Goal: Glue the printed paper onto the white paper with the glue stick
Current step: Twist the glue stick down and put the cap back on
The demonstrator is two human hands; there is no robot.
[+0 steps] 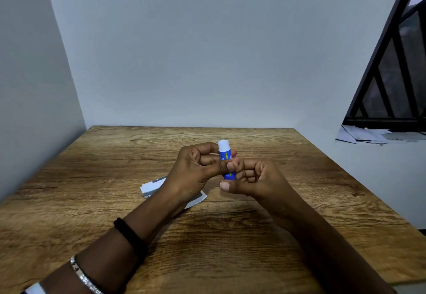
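Observation:
A blue glue stick (pixel 224 155) with a white top stands upright above the wooden table (pixel 115 155), held between both hands. My left hand (pixel 196 169) grips its upper body with thumb and fingers. My right hand (pixel 253 178) holds its lower end, fingers curled. Under my left wrist lies the printed paper (pixel 151 186), grey and white with some lettering, largely hidden by the hand and forearm. Its far corner (pixel 200 198) shows to the right of the wrist. I cannot tell whether a separate white sheet lies beneath it.
The table stands against a plain wall at the back and left. A window with dark bars (pixel 396 74) is at the right, with loose papers (pixel 373 136) on its sill. My left forearm wears a black band and a silver bracelet.

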